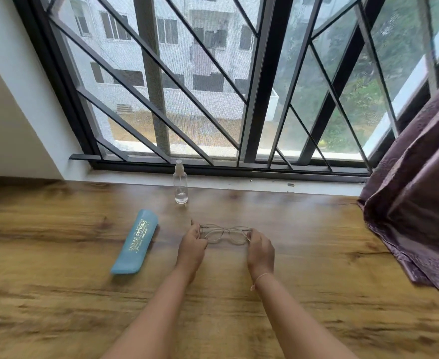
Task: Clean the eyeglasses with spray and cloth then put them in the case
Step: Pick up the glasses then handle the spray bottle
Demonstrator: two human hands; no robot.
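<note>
Now eyeglasses (225, 233) span between left hand (191, 246), right hand (261, 251).

Clear-framed eyeglasses (225, 233); left of the grip, a light-blue case (135, 241) with gold lettering; beyond, a transparent spray bottle (180, 186); brown wood-grain tabletop (58, 294); right, a patterned purple curtain (420, 182).

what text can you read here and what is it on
"OPTICALS": on the case.
"BIDAR": on the case, beside it.
Other gold words on the case: too blurred to read.
Bottle and glasses: no text seen.
</note>
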